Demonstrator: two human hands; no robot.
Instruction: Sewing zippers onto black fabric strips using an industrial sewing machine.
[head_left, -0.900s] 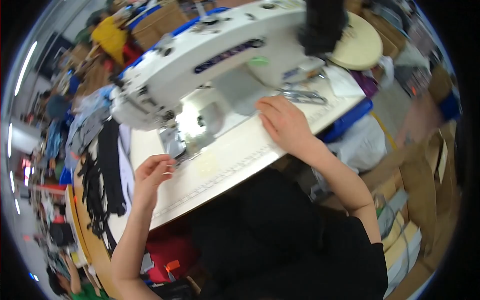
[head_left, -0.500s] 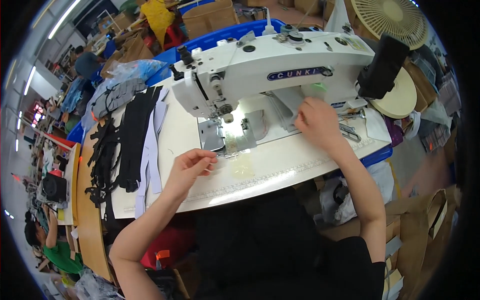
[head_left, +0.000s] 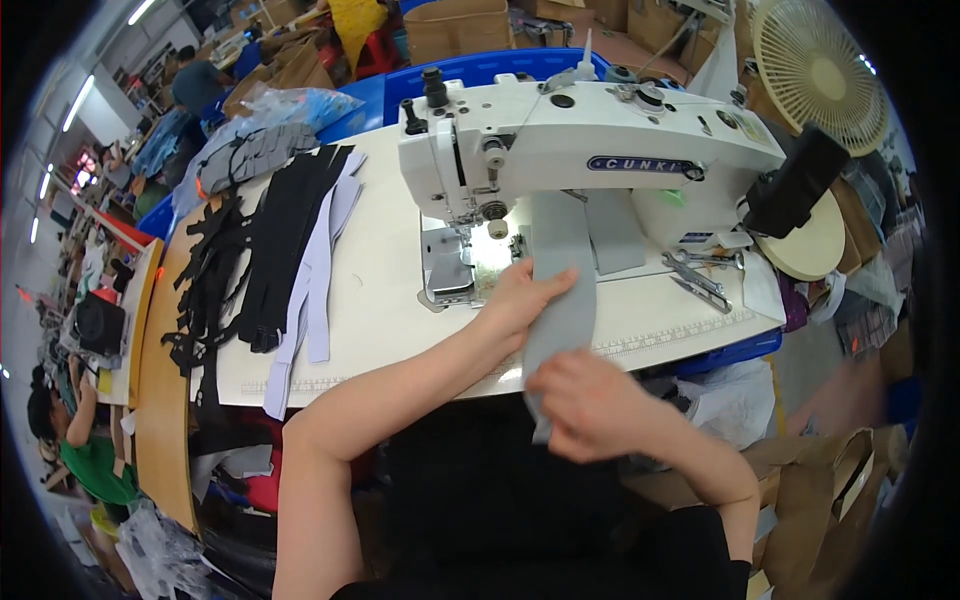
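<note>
Our right grip (head_left: 590,405) is curled closed, slightly blurred, on the near end of a long grey fabric strip (head_left: 565,325) — our left grip (head_left: 524,298) pinches its left edge, thumb on top. The strip runs from beneath the arm of a white sewing machine (head_left: 540,140) over the near edge of the off-white counter (head_left: 370,320). Long black fabric strips (head_left: 290,235) lie left — silvery metal tools (head_left: 703,285) right.
</note>
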